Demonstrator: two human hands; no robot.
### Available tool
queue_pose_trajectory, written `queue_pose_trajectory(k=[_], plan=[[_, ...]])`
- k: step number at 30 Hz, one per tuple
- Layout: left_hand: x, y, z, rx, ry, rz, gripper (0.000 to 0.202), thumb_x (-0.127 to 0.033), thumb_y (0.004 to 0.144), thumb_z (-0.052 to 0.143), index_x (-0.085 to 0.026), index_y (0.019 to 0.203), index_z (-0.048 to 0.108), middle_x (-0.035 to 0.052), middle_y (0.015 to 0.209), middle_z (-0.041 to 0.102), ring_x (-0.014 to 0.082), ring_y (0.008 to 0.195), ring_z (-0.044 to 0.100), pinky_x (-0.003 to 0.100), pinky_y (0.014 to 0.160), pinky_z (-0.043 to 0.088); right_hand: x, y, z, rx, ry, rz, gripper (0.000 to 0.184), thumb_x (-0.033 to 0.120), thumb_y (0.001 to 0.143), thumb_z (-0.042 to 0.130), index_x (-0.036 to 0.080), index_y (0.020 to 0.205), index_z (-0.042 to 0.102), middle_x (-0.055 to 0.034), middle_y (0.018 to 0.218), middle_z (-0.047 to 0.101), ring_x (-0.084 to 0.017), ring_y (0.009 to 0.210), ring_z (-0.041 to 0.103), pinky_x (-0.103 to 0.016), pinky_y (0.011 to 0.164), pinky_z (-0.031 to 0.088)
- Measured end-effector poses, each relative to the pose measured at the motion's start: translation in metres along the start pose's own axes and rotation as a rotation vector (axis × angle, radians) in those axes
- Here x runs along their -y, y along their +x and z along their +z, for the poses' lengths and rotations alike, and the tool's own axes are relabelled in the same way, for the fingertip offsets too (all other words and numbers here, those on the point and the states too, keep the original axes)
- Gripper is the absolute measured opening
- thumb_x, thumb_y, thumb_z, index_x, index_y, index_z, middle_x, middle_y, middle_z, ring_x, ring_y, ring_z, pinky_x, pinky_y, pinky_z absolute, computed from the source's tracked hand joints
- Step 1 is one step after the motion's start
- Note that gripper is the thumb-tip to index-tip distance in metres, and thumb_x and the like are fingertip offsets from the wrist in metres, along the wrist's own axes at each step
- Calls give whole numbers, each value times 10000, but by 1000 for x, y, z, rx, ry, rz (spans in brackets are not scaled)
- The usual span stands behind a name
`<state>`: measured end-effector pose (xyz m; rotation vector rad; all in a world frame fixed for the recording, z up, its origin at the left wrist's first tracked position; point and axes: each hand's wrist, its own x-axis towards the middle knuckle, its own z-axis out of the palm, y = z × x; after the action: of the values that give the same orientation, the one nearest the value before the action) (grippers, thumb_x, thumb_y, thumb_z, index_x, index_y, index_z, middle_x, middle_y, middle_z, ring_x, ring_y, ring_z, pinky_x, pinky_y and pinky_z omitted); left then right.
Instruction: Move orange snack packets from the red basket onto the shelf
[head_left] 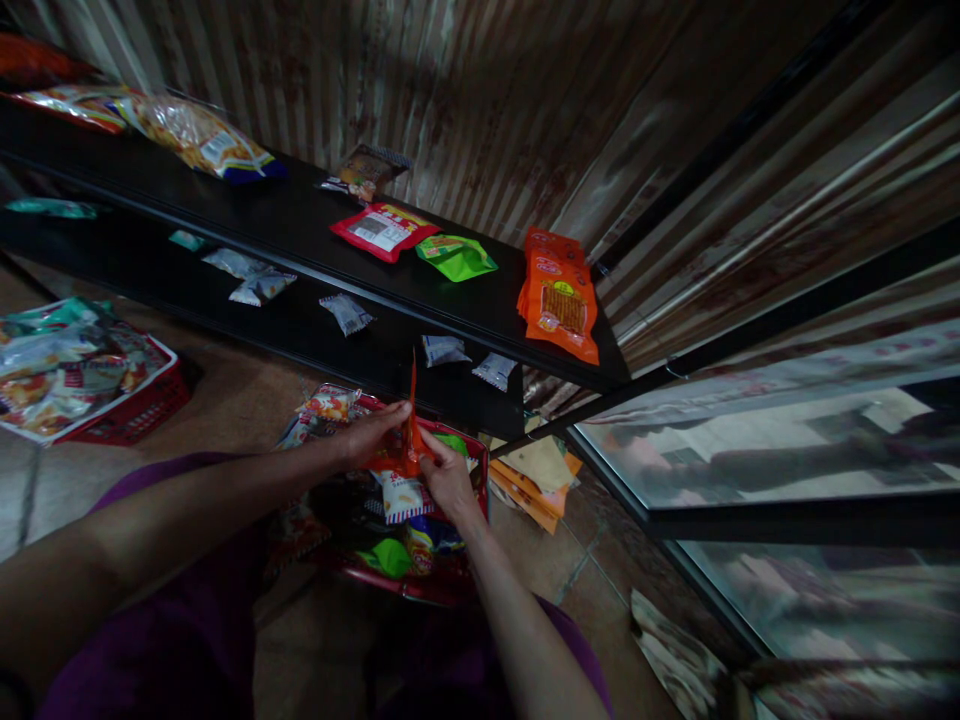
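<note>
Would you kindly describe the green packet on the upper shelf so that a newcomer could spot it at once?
Find the black shelf unit and look along its upper shelf. Towards the right end in the picture, the green packet lies between a red packet and orange packets. Its bright lime-green wrapper sets it apart from both.

You're in dim light — shadow swallows your lap [165, 640], pale glare streaks the glass pane [712, 450] at right, the wide lens stretches the striped backdrop [450, 90] — and detail on the orange packet [412, 440] goes soft
</note>
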<state>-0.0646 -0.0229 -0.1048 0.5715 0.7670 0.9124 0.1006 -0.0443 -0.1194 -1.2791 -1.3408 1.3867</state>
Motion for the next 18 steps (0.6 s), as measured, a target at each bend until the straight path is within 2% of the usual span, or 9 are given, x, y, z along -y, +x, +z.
queue_pose_trajectory(k=[5, 10, 13, 18], plan=[[-1, -2, 4, -1, -90, 8, 342, -418, 698, 775, -196, 884, 593, -3, 777, 636, 128, 653, 604, 231, 598, 488, -2, -4, 9, -30, -219, -201, 514, 61, 701, 537, 343, 1095, 707, 24, 1159, 704, -216, 1138, 628, -452, 1087, 405], [-2, -4, 7, -49, -118, -7, 184, -286, 761, 699, -171, 875, 613, 20, 738, 658, 139, 641, 622, 238, 611, 500, -1, -8, 13, 7, -380, -264, 614, 6, 689, 499, 330, 1182, 668, 27, 1303, 615, -226, 1269, 536, -460, 1142, 346], [1, -2, 7, -125, -127, -18, 91, -201, 782, 642, -142, 849, 627, 51, 726, 676, 155, 657, 640, 261, 648, 515, -3, -12, 15, 51, -473, -280, 662, -10, 700, 490, 319, 1261, 614, 3, 1387, 538, -245, 1295, 509, -460, 1131, 364], [2, 3, -1, -217, -139, -83, 179, -236, 806, 605, -137, 949, 646, 71, 726, 689, 188, 579, 632, 299, 560, 511, 1, -20, 18, 146, -555, -312, 587, 52, 771, 549, 325, 1289, 589, -27, 1454, 472, -269, 1285, 517, -458, 1088, 413]])
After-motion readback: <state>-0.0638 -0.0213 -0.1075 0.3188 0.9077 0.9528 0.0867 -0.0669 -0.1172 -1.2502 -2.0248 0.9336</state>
